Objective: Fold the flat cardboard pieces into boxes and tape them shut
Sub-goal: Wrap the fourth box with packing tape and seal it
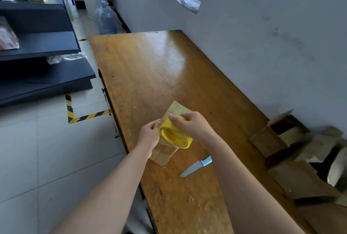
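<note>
A small brown cardboard piece (165,151) lies on the wooden table (150,76), partly under my hands. A yellow roll of tape (174,136) is held above it. My right hand (193,126) grips the roll from the top and right side. My left hand (150,134) is at the roll's left edge with its fingers curled, pinching there; the tape end itself is too small to make out.
A knife (196,167) with a light blue handle lies on the table just right of the cardboard. Several cardboard boxes (300,158) are piled at the right by the wall. Dark shelves (41,64) stand at the left, across the tiled floor.
</note>
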Demonstrator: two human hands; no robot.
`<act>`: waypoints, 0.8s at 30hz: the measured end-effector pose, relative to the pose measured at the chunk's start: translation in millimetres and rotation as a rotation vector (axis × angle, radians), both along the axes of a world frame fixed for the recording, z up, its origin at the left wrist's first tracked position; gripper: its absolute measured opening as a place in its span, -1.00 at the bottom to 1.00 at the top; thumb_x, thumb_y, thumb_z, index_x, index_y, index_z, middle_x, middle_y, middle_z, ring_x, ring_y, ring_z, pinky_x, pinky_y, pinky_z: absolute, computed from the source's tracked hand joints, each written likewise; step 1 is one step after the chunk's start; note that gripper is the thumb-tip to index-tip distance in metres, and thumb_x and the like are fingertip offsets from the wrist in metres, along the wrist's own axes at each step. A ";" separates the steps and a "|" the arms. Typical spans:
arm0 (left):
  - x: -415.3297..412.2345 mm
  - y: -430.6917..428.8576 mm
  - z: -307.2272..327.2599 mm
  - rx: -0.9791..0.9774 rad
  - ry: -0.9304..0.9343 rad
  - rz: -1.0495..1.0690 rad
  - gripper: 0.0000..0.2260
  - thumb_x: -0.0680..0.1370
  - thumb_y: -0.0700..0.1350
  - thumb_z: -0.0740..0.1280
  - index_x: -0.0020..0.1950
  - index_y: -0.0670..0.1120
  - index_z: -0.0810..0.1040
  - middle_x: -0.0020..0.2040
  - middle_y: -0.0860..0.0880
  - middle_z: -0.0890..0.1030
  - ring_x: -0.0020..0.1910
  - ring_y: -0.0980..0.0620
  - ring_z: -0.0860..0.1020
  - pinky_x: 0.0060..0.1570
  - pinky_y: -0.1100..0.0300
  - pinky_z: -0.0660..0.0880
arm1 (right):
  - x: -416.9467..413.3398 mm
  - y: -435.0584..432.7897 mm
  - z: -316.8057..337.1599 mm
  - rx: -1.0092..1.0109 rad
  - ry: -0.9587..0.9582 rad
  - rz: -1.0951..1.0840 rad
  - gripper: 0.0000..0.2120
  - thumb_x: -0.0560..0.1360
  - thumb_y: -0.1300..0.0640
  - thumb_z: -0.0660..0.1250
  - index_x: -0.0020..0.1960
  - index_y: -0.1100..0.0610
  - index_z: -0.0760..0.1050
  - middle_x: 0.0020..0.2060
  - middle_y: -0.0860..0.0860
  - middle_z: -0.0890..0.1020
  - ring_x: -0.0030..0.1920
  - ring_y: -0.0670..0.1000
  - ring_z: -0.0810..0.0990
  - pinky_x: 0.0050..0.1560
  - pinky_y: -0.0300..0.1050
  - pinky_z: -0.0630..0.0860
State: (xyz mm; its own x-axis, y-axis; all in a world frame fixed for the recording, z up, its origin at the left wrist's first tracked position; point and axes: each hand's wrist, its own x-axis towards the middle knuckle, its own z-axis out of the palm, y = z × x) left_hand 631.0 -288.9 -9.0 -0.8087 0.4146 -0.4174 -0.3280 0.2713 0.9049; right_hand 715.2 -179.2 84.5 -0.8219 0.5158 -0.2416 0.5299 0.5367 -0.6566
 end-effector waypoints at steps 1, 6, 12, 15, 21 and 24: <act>-1.6 1.4 -1.6 -0.008 0.011 -0.015 -0.75 0.66 -0.02 0.18 0.25 0.03 0.58 0.05 0.08 0.59 -0.14 0.29 0.46 -0.24 0.34 0.39 | 0.5 0.3 -0.7 0.008 -0.003 -0.007 -0.53 0.50 -0.29 0.26 -0.33 0.08 0.45 -0.45 -0.05 0.42 -0.44 -0.08 0.38 -0.42 -0.18 0.29; -6.6 6.4 -8.6 -0.045 0.035 -0.040 -0.76 0.65 0.01 0.19 0.22 0.04 0.60 0.01 0.10 0.62 -0.08 0.20 0.52 -0.20 0.26 0.43 | 4.6 8.0 -3.3 0.110 -0.019 -0.048 -0.50 0.50 -0.29 0.25 -0.30 0.14 0.51 -0.42 0.03 0.52 -0.39 -0.01 0.48 -0.42 -0.11 0.34; -8.6 9.2 -13.2 -0.079 0.082 -0.060 -0.77 0.65 0.03 0.17 0.20 0.11 0.59 0.02 0.12 0.63 -0.02 0.14 0.57 -0.23 0.26 0.45 | 13.1 18.7 -13.7 0.355 -0.155 -0.094 -0.49 0.49 -0.26 0.23 -0.37 0.14 0.47 -0.52 -0.03 0.42 -0.51 -0.02 0.40 -0.53 -0.20 0.28; -9.4 9.8 -15.3 -0.096 0.131 -0.080 -0.73 0.66 0.02 0.15 0.26 0.07 0.57 0.08 0.11 0.61 0.05 0.10 0.54 -0.08 0.21 0.47 | 31.9 24.3 -29.5 0.323 -0.268 -0.142 -0.56 0.52 -0.23 0.23 -0.22 0.13 0.57 -0.40 0.01 0.55 -0.41 0.00 0.54 -0.43 -0.15 0.48; -11.9 7.5 -18.4 -0.102 0.154 -0.108 -0.73 0.65 0.04 0.15 0.27 0.08 0.57 0.09 0.11 0.62 0.11 0.07 0.55 0.09 0.09 0.54 | 41.4 22.4 -46.9 0.305 -0.204 -0.181 -0.53 0.52 -0.26 0.22 -0.12 0.13 0.63 -0.36 0.01 0.63 -0.44 -0.03 0.50 -0.47 -0.20 0.43; -13.7 6.7 -18.8 -0.097 0.140 -0.143 -0.72 0.65 0.05 0.15 0.28 0.09 0.55 0.09 0.12 0.61 0.14 0.03 0.55 0.17 -0.03 0.52 | 47.2 21.8 -55.2 0.295 -0.190 -0.187 -0.53 0.54 -0.26 0.19 -0.10 0.13 0.62 -0.33 0.00 0.61 -0.44 -0.07 0.45 -0.47 -0.21 0.40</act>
